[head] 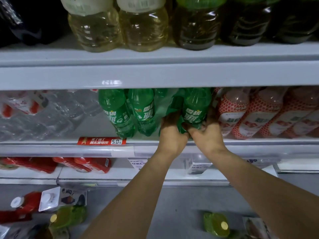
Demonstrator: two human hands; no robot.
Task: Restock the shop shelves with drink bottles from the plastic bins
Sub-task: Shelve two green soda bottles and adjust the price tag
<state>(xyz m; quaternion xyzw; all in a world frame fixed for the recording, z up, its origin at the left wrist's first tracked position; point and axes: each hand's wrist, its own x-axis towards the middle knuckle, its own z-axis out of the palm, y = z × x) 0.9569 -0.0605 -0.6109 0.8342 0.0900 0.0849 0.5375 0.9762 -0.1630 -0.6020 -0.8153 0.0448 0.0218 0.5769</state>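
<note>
Both bare forearms rise from the bottom edge and converge on the middle shelf (259,144), with the wrists close together just above its front rail. The left hand (171,130) has its fingers curled into a bunch of green film (174,104) wrapped around the bottles there. The right hand (208,135), knuckles toward the camera, curls its fingers around the base of a green soda bottle (196,107) standing on that shelf. Film is crumpled between the two hands, which sit just beside each other; whether they touch cannot be told.

To the left stand a second green bottle (143,109) and a third green bottle (114,111), making three with readable labels. More green shapes show behind them and under the film, but their number cannot be made out. Further left lies a pack of clear water bottles (43,114), too blurred to count. To the right stand three pink bottles (259,116) with honeycomb-pattern labels. A red price tag (101,141) reading 5.0 sits on the rail.

The top shelf (155,75) carries two pale yellow bottles (143,26) and three dark bottles (196,26), all cut off at the top edge. A dark object (25,23) at its left end cannot be identified.

On the lower shelf lie red packs (82,164), which are blurred. Along the bottom edge are a red bottle (25,204) with a white cap, a white carton (50,199), and two yellow-capped green bottles, one at left (69,216) and one at right (217,225). What they rest in cannot be told.
</note>
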